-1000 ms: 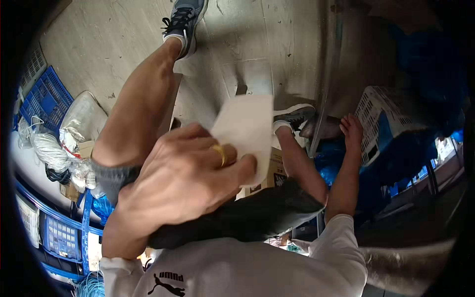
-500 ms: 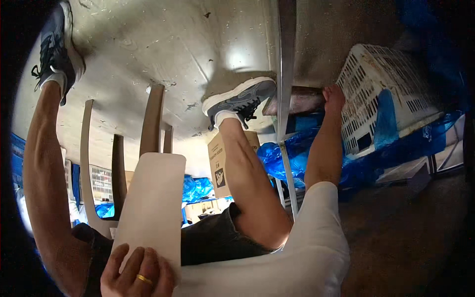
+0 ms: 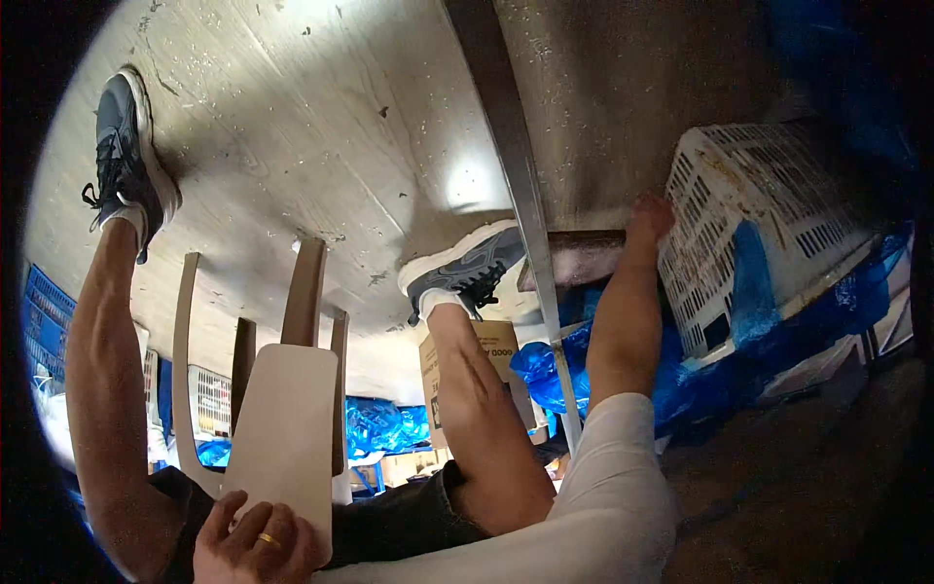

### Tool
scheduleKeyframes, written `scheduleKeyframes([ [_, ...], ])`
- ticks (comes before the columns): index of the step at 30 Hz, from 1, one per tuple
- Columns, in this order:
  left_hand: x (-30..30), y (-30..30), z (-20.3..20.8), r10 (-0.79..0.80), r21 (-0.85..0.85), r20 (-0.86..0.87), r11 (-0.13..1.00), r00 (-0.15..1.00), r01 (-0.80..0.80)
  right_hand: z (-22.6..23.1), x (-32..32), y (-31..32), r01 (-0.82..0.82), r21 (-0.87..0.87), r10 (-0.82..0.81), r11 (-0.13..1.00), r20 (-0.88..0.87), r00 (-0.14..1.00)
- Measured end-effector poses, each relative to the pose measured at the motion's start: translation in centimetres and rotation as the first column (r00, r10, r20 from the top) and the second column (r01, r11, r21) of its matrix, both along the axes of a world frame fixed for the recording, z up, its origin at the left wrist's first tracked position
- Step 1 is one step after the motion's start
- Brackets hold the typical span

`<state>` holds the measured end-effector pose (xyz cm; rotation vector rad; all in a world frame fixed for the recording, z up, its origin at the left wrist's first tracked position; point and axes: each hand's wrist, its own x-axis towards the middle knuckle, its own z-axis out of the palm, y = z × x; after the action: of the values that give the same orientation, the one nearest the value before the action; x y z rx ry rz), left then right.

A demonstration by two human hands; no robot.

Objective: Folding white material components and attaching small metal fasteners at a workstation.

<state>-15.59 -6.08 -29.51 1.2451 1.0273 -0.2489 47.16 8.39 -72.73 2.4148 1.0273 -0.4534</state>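
Note:
My left hand (image 3: 258, 540), with a gold ring, is at the bottom of the view. Its bent fingers lie over the lower part of a flat beige panel (image 3: 282, 419) with rounded corners, gripping it. Out to the right stretches my right arm in a white sleeve, past a metal post. My right hand (image 3: 650, 216) is beside a white slatted crate (image 3: 696, 185) and the end of a flat pinkish thing with a dark brown edge (image 3: 584, 261). Its fingers are too dark and small to make out, so whether it grips anything is unclear.
The metal post (image 3: 506, 146) crosses between my legs and the crate. Brown stool-like legs (image 3: 305, 292) stand behind the panel. A cardboard box (image 3: 496, 341) is behind my shin. Blue plastic sheeting (image 3: 545, 375) spreads under the crate. My shoes (image 3: 467, 263) rest on the littered floor (image 3: 292, 127).
The whole view has shifted, so the shoes, post and crate sit lower. The panel shows lower and smaller, still under my left hand. My right hand stays near the crate's edge.

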Motion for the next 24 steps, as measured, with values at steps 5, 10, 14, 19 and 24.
scheduleKeyframes([
  [5,-1.4,-0.5,1.5,-0.039,0.064,0.059,0.997,0.997,0.035,1.9,-0.5,-1.1,0.293,0.262,-0.231,0.920,-0.244,0.942],
  [10,-3.8,-1.1,2.9,-0.002,0.146,0.206,0.989,0.979,-0.028,11.9,-7.9,-3.3,0.655,0.225,-0.261,0.721,-0.788,0.558],
  [14,-6.7,-2.2,3.8,0.052,0.195,0.298,0.974,0.953,-0.114,20.3,-23.8,-3.1,0.442,0.467,0.019,0.766,-0.703,0.711],
  [19,-10.0,-4.7,5.3,0.137,0.263,0.310,0.939,0.941,-0.223,29.8,-37.9,-8.9,0.204,-0.075,-0.160,0.976,-0.883,0.440],
  [24,-14.1,-5.2,6.0,0.283,0.100,0.365,0.935,0.887,-0.339,32.7,-50.3,-25.1,-0.214,-0.574,-0.529,0.791,-0.816,0.234],
])
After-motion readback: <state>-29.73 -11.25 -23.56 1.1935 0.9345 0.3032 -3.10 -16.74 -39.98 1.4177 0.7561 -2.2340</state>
